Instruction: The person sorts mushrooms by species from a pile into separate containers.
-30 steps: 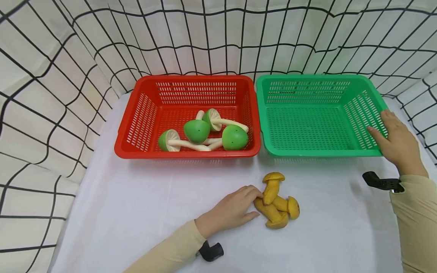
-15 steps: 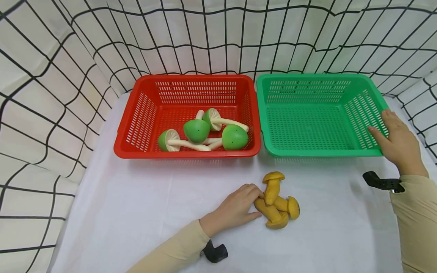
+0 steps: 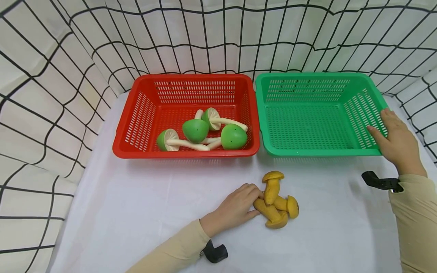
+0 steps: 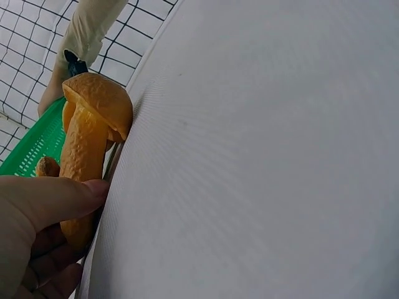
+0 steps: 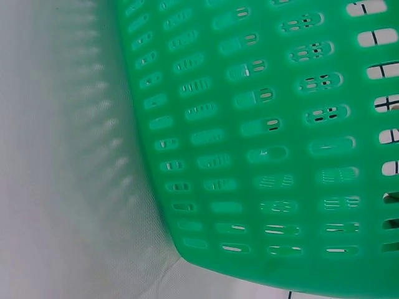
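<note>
My left hand is at the left side of three yellow mushrooms lying in a small heap. Its thumb and fingers pinch the stem end of the lower yellow mushroom, also seen in the left wrist view as a mushroom with its stem between thumb and fingers. Another yellow mushroom leans on top, and a third mushroom points right. My right hand grips the right rim of the green basket, thumb over the inner side. The right wrist view shows only the basket's slotted outer wall.
The red basket, left of the green one, holds several green-capped mushrooms with white stems. Black wire mesh over white cloth stands behind and along the sides. A white cloth covers the table.
My left hand has shifted slightly right, closer against the yellow mushrooms. The right hand, the baskets and the mushrooms have stayed where they were.
</note>
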`<state>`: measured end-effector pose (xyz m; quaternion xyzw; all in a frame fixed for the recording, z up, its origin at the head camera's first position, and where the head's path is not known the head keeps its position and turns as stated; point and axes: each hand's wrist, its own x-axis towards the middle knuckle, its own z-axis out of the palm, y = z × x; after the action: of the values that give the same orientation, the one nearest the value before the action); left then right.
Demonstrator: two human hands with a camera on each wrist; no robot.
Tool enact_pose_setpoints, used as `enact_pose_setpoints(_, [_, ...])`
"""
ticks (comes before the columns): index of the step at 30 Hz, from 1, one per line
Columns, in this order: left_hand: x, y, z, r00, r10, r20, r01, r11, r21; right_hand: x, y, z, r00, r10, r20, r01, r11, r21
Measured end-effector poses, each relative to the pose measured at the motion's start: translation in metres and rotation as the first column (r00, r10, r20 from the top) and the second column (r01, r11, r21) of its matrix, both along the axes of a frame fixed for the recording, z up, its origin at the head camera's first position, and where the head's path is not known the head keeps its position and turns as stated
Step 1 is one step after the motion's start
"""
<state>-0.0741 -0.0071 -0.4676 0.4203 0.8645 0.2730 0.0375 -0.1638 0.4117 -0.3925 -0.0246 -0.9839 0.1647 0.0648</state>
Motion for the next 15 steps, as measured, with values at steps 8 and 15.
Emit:
enact_pose_setpoints(8, [0.0011, -0.0009, 0.0046, 0.999, -0.011, 0.044, 0.011, 1.0, -0.001, -0.0008, -0.0001, -0.0002, 1.0, -0.006, 0.002, 0.006, 1.0, 0.007])
enact_pose_setpoints(15, [0.0026, -0.0018, 0.0045, 0.999, -0.001, 0.049, 0.001, 1.0, -0.01, -0.0016, 0.0004, 0.0, 1.0, 0.015, 0.002, -0.015, 1.0, 0.014])
